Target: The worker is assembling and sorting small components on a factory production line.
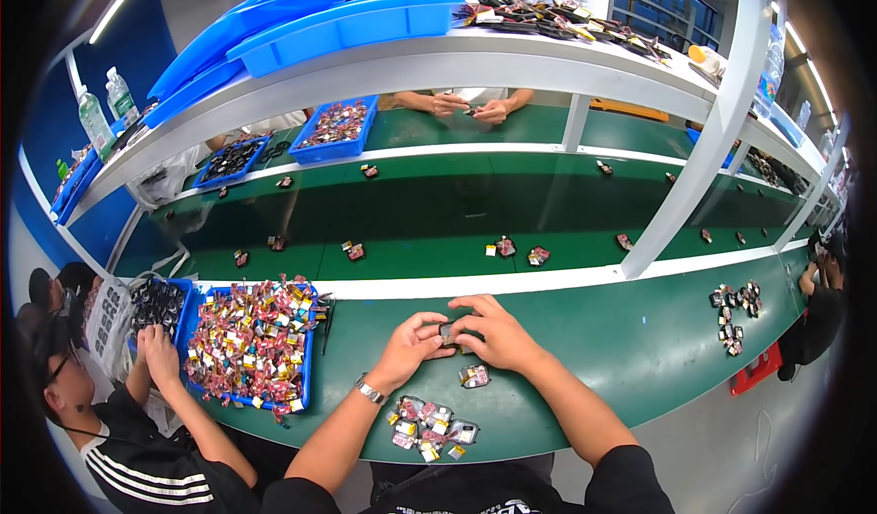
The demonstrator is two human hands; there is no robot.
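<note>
My left hand (413, 342) and my right hand (491, 331) meet over the green worktop (639, 349), both pinching one small dark part (449, 332) between the fingertips. A metal watch sits on my left wrist. One small wrapped packet (474, 376) lies just below my right hand. A cluster of several similar packets (429, 425) rests near the front edge between my forearms.
A blue tray (251, 342) heaped with pink and yellow packets sits to my left, where another person's hand (160, 349) works beside a tray of dark parts (157, 306). Behind a white rail runs a conveyor belt (420, 212) with scattered packets. Across it, another person's hands (470, 105). More parts (735, 313) lie right.
</note>
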